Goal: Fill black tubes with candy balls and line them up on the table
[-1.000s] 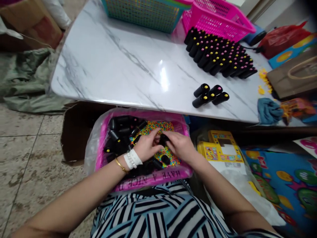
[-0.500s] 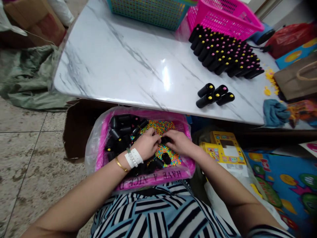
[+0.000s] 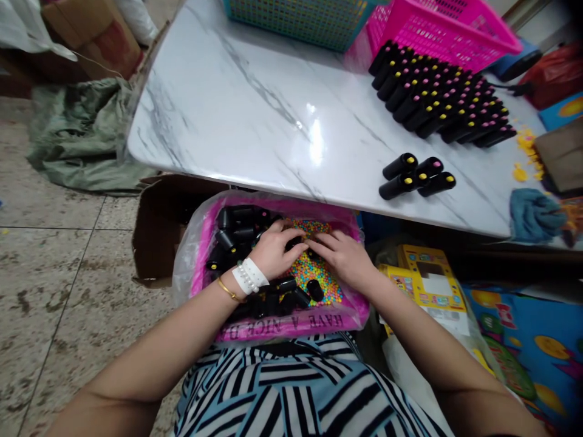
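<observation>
My left hand (image 3: 274, 250), with a white band, beads and a gold bangle at the wrist, has its thumb and fingers closed around a short black plastic tube (image 3: 293, 243). Opposite it, my right hand (image 3: 345, 257) brings its fingertips up to the left ones. Its fingers curl over a dark piece that is mostly hidden. Both hands are over a pink basket (image 3: 362, 312) lined with clear plastic. Small coloured beads (image 3: 321, 282) fill its right part. Black tubes (image 3: 241, 233), some with yellow or pink tips, lie heaped at the left and front.
On the marbled white table (image 3: 218, 115) stand a dense block of black tubes (image 3: 437, 97) and a small separate group (image 3: 416, 176). A teal basket (image 3: 300, 24) and a pink basket (image 3: 437, 36) are behind. A blue cloth (image 3: 532, 212) lies right; yellow boxes (image 3: 423, 276) are below.
My hands stay over the basket, working at the black pieces. My left hand now shows a tube in its grip, and the right fingers have stretched toward it. The view has shifted left.
</observation>
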The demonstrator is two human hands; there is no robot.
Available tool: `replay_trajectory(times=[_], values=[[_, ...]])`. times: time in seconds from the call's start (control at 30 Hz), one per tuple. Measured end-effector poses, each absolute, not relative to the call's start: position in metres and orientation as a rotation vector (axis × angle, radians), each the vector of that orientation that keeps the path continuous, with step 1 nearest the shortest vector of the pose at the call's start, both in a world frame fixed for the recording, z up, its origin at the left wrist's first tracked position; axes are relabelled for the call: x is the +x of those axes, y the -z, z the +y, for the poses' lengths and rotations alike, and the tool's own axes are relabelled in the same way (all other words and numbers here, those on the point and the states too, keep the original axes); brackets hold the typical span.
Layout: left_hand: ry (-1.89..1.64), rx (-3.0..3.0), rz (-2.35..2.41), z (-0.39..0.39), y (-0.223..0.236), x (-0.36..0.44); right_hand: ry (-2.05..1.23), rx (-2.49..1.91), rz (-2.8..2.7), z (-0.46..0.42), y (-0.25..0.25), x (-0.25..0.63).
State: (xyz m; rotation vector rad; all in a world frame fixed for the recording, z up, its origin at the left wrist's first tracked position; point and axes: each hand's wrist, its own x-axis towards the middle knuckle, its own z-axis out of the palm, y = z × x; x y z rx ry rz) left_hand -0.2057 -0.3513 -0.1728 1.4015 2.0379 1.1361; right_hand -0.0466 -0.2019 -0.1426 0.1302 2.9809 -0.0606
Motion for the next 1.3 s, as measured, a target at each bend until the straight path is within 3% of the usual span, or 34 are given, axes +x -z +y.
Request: replay_trajectory(times=[0.23, 0.53, 0.77, 0.87, 1.1, 1.3], values=[[-1.012, 1.431, 2.015, -0.351, 0.172, -0.209, 0.031, -0.105, 2.946, -0.216, 0.158, -0.05], [-1.032, 1.424, 2.051, -0.352, 0.169, -0.209, 0.589, -0.115, 2.981, -0.229, 0.157, -0.05], [-1.079, 1.434, 2.06, -0.351, 0.168, -0.209, 0.149, -0.171, 2.964, -0.236, 0.157, -0.057], [-1.081, 1.432, 2.054, -0.352, 0.17, -0.208, 0.446, -0.191, 2.95, -0.239, 0.155, -0.056], [-1.17, 1.441, 1.99, -0.355, 0.169, -0.21, 1.613, 0.317, 2.636, -0.221, 0.135, -0.035], [-1.149, 1.43, 1.924, -0.352, 0.164, -0.207, 1.787, 0.483, 2.657, -0.222, 0.122, -0.027]])
